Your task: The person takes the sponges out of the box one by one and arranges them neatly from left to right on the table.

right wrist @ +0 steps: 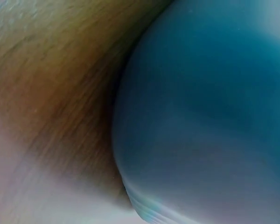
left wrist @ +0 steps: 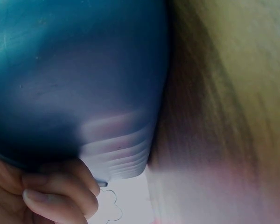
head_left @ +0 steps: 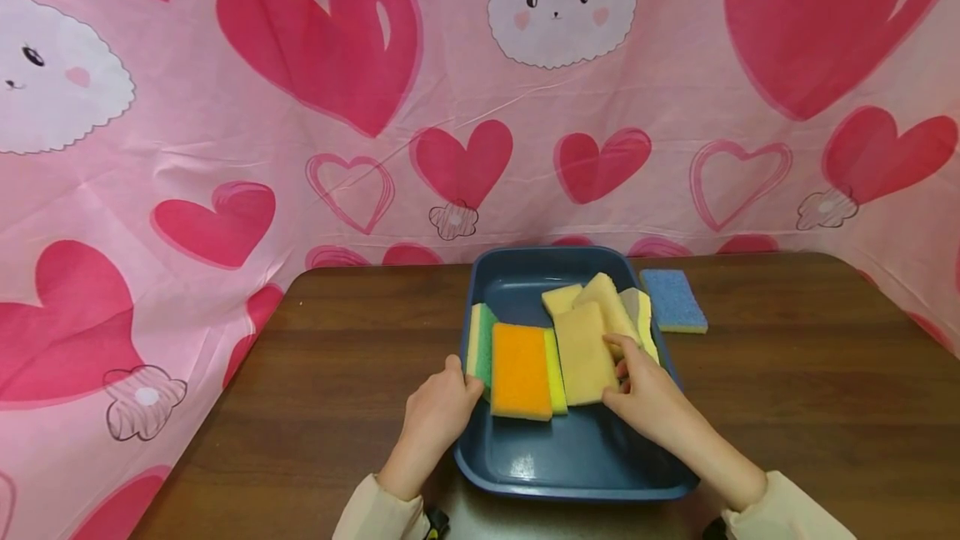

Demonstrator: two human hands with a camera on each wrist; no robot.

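Heart-printed pink cloth (head_left: 525,98) backs the brown table (head_left: 367,323) under a tray (head_left: 555,461).

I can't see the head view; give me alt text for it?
Right hand grips a tan sponge by its right edge in a blue tray of sponges, while the left hand holds the tray's left rim. A blue sponge lies right of the tray on a brown table; pink heart-print cloth hangs behind.

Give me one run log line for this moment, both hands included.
left hand: grips rim of blue tray | right hand: grips tan sponge, in tray | blue sponge: on table, outside tray
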